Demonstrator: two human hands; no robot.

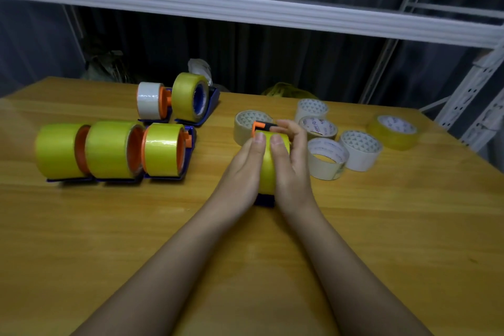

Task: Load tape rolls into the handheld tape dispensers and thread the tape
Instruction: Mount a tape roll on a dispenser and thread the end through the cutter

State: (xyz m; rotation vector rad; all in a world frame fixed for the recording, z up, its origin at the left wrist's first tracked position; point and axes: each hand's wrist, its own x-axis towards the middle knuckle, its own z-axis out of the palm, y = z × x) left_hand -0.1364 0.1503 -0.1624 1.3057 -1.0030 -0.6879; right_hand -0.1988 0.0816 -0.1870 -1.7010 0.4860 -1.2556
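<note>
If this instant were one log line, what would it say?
step: threading tape | left hand, right hand: both grip yellow roll in dispenser | loaded dispensers: left
</note>
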